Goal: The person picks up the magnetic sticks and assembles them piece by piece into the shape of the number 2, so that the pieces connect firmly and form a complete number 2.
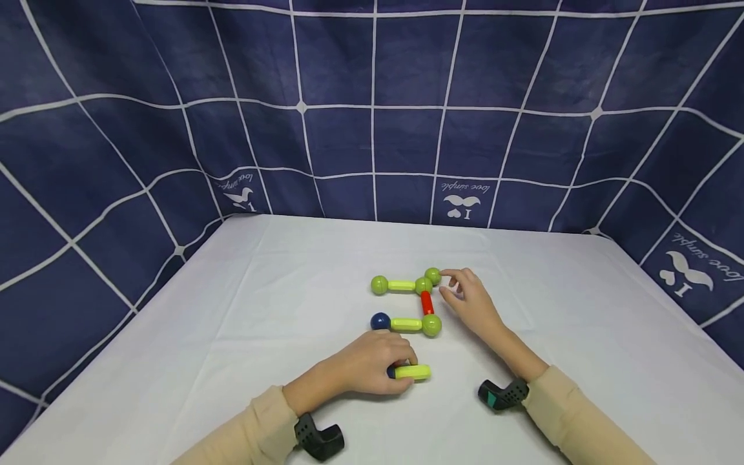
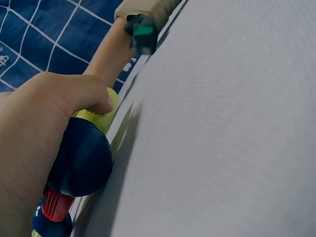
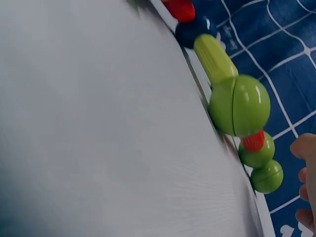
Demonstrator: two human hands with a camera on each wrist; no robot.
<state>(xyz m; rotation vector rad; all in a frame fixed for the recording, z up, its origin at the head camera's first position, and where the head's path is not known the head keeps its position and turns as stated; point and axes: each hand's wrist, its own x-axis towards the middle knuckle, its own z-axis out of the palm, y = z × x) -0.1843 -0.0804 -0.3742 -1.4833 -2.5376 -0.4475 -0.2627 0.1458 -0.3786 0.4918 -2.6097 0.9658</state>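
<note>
My left hand point(image 1: 369, 363) pinches a yellow-green rod point(image 1: 415, 372) near the end where it joins a dark blue ball point(image 2: 81, 158); the palm hides much of that ball from above. A red ribbed rod point(image 2: 57, 203) links it to another blue ball point(image 1: 380, 321). From there a second yellow-green rod point(image 1: 405, 325), a green ball point(image 1: 431, 325) and a red rod point(image 1: 427, 303) lead to a farther green ball point(image 1: 423, 285). My right hand point(image 1: 473, 309) has its fingers loosely bent, index fingertip right at a small green ball point(image 1: 433, 276) beside that corner.
From the far corner a yellow-green rod point(image 1: 401, 285) runs left to an end green ball point(image 1: 379, 285). Everything lies on a white-covered table point(image 1: 279, 290). A navy, white-lined cloth point(image 1: 337, 142) rises along its back and sides. Each wrist bears a black camera point(image 1: 502, 394).
</note>
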